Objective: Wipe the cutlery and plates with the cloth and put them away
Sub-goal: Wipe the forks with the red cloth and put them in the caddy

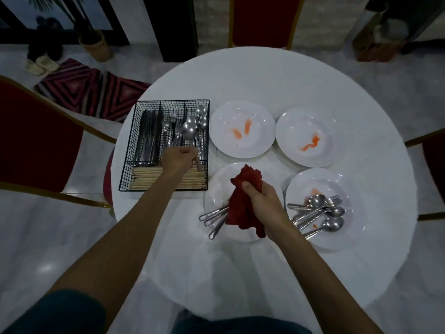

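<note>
My left hand (pixel 178 157) grips a spoon (pixel 189 133) by its handle over the black wire cutlery basket (pixel 134 150), the bowl above the right compartment. My right hand (pixel 262 201) holds a red cloth (pixel 243 206) above a near white plate (pixel 216 186) where several cutlery handles (pixel 213 216) stick out from under the cloth. A second near plate (pixel 346 237) carries several spoons and a fork (pixel 322 212). Two far plates (pixel 243 145) (pixel 289 131) bear orange smears.
The basket holds knives (pixel 148 136), forks (pixel 168 133), spoons (pixel 202 119) and wooden chopsticks (pixel 154 179). The round white table (pixel 265 75) is ringed by red chairs (pixel 36 136) (pixel 262 18) (pixel 433 153). A patterned rug (pixel 91 90) lies on the floor.
</note>
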Demonstrator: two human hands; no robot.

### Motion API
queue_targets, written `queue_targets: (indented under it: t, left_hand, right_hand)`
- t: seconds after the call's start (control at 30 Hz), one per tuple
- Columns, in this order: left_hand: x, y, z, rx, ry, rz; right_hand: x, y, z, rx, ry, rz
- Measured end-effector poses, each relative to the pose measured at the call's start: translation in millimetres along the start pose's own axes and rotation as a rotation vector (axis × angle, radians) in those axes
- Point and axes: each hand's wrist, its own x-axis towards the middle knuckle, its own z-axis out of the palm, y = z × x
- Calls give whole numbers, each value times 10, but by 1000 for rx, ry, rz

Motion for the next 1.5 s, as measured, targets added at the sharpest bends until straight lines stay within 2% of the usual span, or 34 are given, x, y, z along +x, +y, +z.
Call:
queue_targets:
  t: [0.17, 0.4, 0.47, 0.57, 0.67, 0.8, 0.93, 1.03, 1.17, 1.27, 1.37, 1.5]
  left_hand:
    - [437, 61, 86, 159, -3, 118]
    - [743, 90, 111, 380, -74, 149]
    - [668, 106, 84, 327, -60, 149]
    - [321, 136, 97, 109, -62, 127]
    - [-210, 124, 212, 3, -220, 129]
    - [-853, 56, 457, 1, -357, 113]
    - [-1263, -61, 756, 118, -436, 141]
    - [-1512, -114, 996, 219, -508, 134]
    - [-1859, -169, 1350, 350, -574, 208]
    - [-2103, -272, 1626, 607, -616, 284]
    - [-2322, -350, 1860, 753, -581, 274]
    - [-2415, -460, 2094, 766, -500, 231]
  right_hand:
    - [184, 57, 131, 10, 55, 29]
    - [220, 239, 172, 103, 98, 83]
    - [217, 279, 153, 166, 129, 91]
    - [234, 339, 87, 255, 254, 92]
    - [205, 362, -14, 304, 301, 94]
    - [56, 396, -293, 350, 244, 95]
    - [-141, 528, -646, 367, 247, 48]
    - [-281, 706, -912, 423, 278, 40]
    - [-475, 997, -1285, 458, 357, 34]
    - [-631, 1164, -1539, 459, 396, 53]
    - [-760, 1266, -1749, 464, 421, 79]
    - [-869, 1333, -1994, 439, 400, 42]
